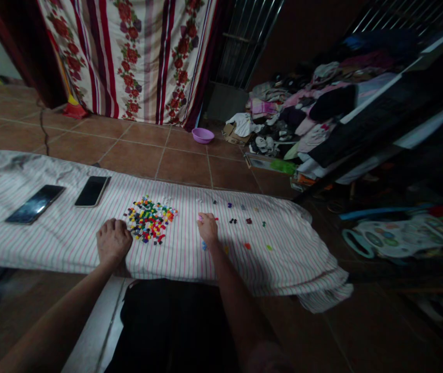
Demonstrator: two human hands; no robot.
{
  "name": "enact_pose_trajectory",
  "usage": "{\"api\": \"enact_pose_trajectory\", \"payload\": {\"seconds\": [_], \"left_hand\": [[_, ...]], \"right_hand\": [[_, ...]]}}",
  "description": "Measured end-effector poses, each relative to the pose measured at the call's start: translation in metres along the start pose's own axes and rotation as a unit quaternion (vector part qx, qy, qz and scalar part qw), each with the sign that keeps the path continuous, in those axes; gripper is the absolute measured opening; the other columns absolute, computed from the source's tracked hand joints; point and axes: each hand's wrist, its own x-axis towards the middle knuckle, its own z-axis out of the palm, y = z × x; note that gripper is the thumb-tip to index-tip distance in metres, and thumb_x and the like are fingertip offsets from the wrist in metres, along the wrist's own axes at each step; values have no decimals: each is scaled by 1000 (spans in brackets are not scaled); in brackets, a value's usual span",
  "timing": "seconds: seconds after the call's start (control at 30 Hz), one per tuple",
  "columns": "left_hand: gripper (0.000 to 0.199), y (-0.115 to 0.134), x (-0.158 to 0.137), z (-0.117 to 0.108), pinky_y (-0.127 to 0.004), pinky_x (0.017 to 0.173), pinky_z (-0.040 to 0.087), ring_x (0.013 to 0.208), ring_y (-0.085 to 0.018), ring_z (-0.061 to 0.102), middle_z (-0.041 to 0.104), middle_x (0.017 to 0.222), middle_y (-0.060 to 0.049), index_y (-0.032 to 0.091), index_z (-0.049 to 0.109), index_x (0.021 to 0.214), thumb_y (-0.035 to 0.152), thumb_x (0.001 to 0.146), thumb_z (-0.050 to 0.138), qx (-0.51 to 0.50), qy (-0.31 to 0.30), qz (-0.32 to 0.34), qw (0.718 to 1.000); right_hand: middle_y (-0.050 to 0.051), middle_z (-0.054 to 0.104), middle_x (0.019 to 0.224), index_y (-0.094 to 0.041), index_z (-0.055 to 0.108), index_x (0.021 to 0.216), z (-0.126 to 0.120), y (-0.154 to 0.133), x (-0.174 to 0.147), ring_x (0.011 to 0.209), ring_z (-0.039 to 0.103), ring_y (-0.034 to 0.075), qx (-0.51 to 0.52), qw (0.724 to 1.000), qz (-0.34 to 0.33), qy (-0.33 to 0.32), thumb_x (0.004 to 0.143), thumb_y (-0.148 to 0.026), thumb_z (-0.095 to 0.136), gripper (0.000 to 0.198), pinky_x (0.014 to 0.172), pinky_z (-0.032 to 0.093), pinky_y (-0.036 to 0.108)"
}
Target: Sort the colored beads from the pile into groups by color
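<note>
My right hand reaches over the striped cloth with its fingers pinched together. A small pink piece shows at its fingertips. My left hand rests on the cloth, fingers curled under, and no piece shows in it. Just beside its knuckles lies a pile of small multicoloured pieces. Around my right hand, small groups sorted by colour lie in rows: blue pieces, black pieces, brown pieces, orange pieces, yellow-green pieces and purple pieces.
Two phones, a larger dark one and a smaller one, lie on the striped cloth at the left. A purple basin stands on the tiled floor beyond. Heaped clothes fill the back right.
</note>
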Motion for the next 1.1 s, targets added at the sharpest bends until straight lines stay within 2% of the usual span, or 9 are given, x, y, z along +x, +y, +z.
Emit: {"api": "enact_pose_trajectory", "payload": {"seconds": [0.37, 0.6, 0.9, 1.1], "left_hand": [[25, 1, 1, -2, -41, 86, 36, 108, -29, 50, 58, 110, -14, 16, 58, 101, 27, 87, 40, -11, -10, -10, 1000], [27, 3, 1, -7, -41, 87, 35, 108, -29, 49, 58, 108, -15, 15, 60, 102, 26, 88, 40, -24, -20, -10, 999], [25, 1, 2, -7, -40, 85, 35, 106, -29, 50, 58, 108, -14, 15, 59, 100, 26, 87, 40, -25, -21, -8, 999], [24, 0, 1, -5, -40, 85, 35, 105, -29, 51, 59, 109, -14, 15, 58, 100, 26, 87, 41, -22, -8, -6, 1000]], "right_hand": [[7, 63, 106, -19, 71, 112, -4, 2, -1, 78, 60, 15, 79, 997, 0, 7, 81, -16, 56, 35, 84, 50, 30], [7, 63, 104, -20, 73, 103, -14, -18, -12, 84, 61, 16, 105, 993, -35, 45, 86, -21, 54, 26, 85, 49, 30], [2, 66, 96, -23, 72, 100, 8, -77, -56, 87, 63, 14, 134, 982, -108, -84, 87, -17, 56, 21, 84, 49, 25], [4, 67, 103, -24, 72, 110, 17, -94, -71, 93, 64, 15, 116, 977, -129, -122, 86, -13, 56, 30, 87, 49, 25]]}}
